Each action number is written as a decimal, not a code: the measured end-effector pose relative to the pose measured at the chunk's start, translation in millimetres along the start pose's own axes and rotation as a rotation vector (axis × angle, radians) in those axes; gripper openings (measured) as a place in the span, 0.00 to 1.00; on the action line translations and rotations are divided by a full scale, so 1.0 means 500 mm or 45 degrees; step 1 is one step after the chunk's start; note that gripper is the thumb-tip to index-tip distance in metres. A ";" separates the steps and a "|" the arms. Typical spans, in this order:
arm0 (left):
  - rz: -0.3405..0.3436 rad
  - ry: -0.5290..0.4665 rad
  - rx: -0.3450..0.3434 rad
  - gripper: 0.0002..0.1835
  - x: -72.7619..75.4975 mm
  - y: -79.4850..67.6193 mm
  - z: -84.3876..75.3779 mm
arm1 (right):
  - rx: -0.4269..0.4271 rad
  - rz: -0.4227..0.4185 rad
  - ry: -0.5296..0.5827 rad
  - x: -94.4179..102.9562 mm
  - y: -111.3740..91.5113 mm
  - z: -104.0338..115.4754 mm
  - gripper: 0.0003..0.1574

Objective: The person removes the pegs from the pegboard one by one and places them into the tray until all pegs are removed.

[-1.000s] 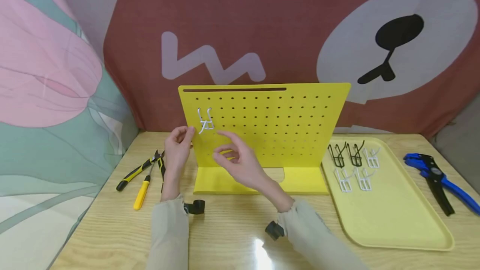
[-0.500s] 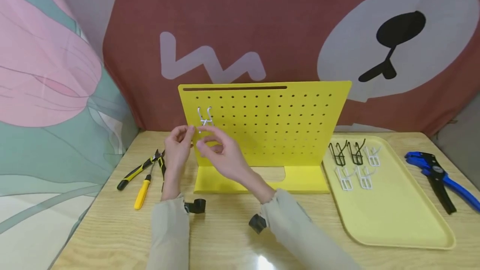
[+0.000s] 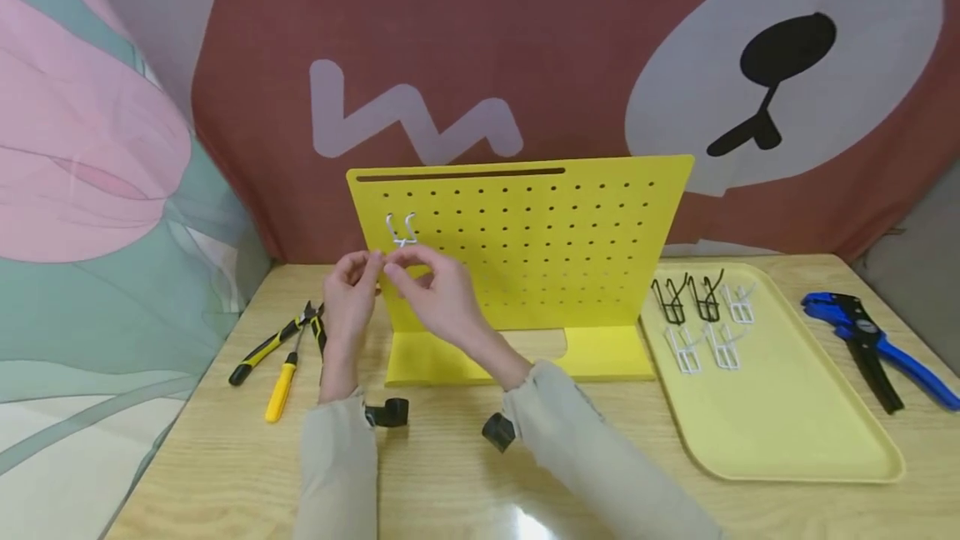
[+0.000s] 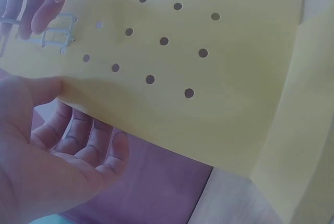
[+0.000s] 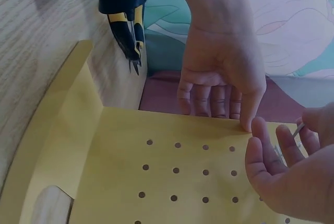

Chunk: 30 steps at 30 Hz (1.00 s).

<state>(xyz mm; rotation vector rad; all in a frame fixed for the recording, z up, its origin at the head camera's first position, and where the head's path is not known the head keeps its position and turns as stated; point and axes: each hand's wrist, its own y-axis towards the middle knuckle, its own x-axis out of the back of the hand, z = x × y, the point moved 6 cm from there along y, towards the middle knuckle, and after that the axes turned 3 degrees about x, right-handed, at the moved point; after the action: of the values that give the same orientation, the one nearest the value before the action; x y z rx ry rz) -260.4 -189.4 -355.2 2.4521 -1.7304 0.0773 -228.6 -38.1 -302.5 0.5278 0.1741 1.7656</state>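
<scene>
A yellow pegboard (image 3: 517,223) stands upright on its base. Near its upper left corner a white wire hook (image 3: 405,232) hangs with its two bent ends at the holes; its lower part is hidden behind fingers in the head view. My left hand (image 3: 348,298) grips the board's left edge, the thumb in front and the other fingers behind, as the left wrist view shows. With thumb and finger my right hand (image 3: 438,294) pinches the hook's projecting prong (image 5: 298,129). The hook's lower frame (image 4: 57,32) lies against the board in the left wrist view.
To the right, a pale yellow tray (image 3: 787,423) holds several black and white wire hooks (image 3: 705,298). Beyond it lies a blue wire stripper (image 3: 870,336). On the left are yellow-black cutting pliers (image 3: 262,352) and a yellow screwdriver (image 3: 281,390). A patterned cloth (image 3: 562,65) hangs behind.
My right hand has moved left and slightly up, from beside the white hook to its prong, which it now pinches. The left hand has stayed on the board's edge.
</scene>
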 end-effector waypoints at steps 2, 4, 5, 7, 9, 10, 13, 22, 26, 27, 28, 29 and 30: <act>-0.010 -0.001 -0.016 0.17 0.001 0.000 -0.002 | -0.004 0.007 -0.044 0.000 0.002 0.004 0.14; -0.007 -0.005 -0.028 0.17 0.000 0.000 -0.004 | -0.027 0.015 -0.066 0.001 0.004 0.004 0.14; -0.004 -0.005 -0.030 0.17 0.000 0.000 -0.005 | -0.046 0.019 -0.064 0.002 0.003 0.003 0.15; 0.000 -0.007 -0.020 0.17 -0.001 -0.001 -0.005 | -0.083 0.026 -0.063 0.004 0.001 0.001 0.15; 0.001 -0.009 -0.009 0.17 -0.001 -0.002 -0.004 | -0.117 0.031 -0.056 0.005 -0.002 -0.002 0.15; -0.002 -0.009 -0.006 0.17 0.000 -0.002 -0.003 | -0.125 0.033 -0.054 0.005 -0.002 -0.002 0.16; -0.006 -0.010 -0.005 0.17 0.002 -0.003 0.000 | -0.122 0.039 -0.043 0.005 -0.003 -0.003 0.16; 0.003 0.009 0.002 0.19 0.002 -0.003 0.002 | -0.029 0.053 0.118 0.012 -0.008 0.010 0.14; 0.003 0.007 0.002 0.20 0.001 -0.003 0.001 | -0.013 0.069 0.249 0.020 -0.010 0.027 0.14; 0.001 0.009 0.004 0.20 0.001 -0.003 0.001 | -0.011 0.078 0.274 0.021 -0.010 0.031 0.14; -0.003 0.009 0.005 0.19 0.001 -0.003 0.001 | -0.011 0.087 0.292 0.024 -0.011 0.035 0.14; -0.006 0.009 0.003 0.19 0.002 -0.003 0.001 | -0.013 0.098 0.316 0.026 -0.012 0.039 0.14; -0.009 0.005 0.003 0.19 0.003 -0.003 0.001 | -0.021 0.108 0.340 0.028 -0.014 0.042 0.15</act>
<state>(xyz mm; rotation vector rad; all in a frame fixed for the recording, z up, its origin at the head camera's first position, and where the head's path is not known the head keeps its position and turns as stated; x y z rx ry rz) -258.6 -190.2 -355.8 2.4577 -1.7211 0.0838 -215.8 -26.3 -283.0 0.2893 0.3273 1.9152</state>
